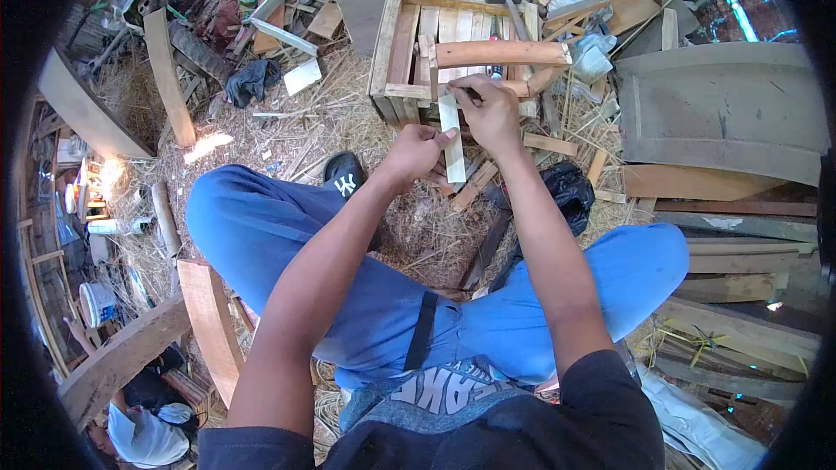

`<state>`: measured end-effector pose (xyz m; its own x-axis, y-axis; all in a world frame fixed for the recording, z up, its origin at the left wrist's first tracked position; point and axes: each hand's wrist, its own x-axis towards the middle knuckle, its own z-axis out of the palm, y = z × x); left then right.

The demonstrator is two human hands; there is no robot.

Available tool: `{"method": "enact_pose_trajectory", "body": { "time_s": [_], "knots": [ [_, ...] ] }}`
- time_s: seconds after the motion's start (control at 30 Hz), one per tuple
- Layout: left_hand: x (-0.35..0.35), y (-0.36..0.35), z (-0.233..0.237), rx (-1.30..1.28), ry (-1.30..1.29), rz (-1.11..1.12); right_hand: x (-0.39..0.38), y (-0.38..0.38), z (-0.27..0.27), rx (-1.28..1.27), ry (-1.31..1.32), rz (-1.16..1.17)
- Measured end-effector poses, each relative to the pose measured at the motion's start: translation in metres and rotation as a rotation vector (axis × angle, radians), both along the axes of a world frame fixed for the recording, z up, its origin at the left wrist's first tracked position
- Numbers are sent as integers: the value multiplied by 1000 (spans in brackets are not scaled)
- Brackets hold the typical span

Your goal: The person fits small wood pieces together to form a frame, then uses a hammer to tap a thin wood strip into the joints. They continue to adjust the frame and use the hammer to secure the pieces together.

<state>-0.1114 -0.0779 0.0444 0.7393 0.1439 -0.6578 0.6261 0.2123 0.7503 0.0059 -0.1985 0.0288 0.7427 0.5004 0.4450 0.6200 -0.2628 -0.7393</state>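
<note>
My left hand point(418, 153) grips a pale, narrow wooden strip point(454, 162), with the thumb lying on its face. The strip points away from me, its far end close to a wooden crate point(380, 61). My right hand point(490, 113) is closed in a pinch at the strip's far end; whatever is between those fingertips is too small to make out. Just beyond the hands, a curved reddish-brown piece of wood point(503, 54) lies across the top of the crate. Slats and a dark tool-like item show inside the crate, partly covered by that piece.
Straw and wood scraps cover the ground. Curved boards point(170, 78) stand at the left, and a reddish plank point(211, 322) leans by my left knee. A large grey panel point(723, 104) and stacked boards point(740, 248) fill the right. A black plastic bag point(568, 196) lies near my right knee.
</note>
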Motion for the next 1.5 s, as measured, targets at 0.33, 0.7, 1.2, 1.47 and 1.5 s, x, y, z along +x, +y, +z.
{"method": "enact_pose_trajectory", "body": {
  "time_s": [0.33,0.7,1.2,1.47,1.5],
  "knots": [
    [0,-2,2,30,10,17,-2,-2,1,-39,-158,27],
    [1,0,-3,-11,0,-18,-5,3,-3,-43,-325,29],
    [1,1,14,-17,27,-42,-4,4,-8,-30,-369,35],
    [0,2,4,-62,-5,-42,-8,3,-7,-11,-354,40],
    [0,3,3,-84,-24,-55,-9,4,-8,-12,-386,34]
  ]
}}
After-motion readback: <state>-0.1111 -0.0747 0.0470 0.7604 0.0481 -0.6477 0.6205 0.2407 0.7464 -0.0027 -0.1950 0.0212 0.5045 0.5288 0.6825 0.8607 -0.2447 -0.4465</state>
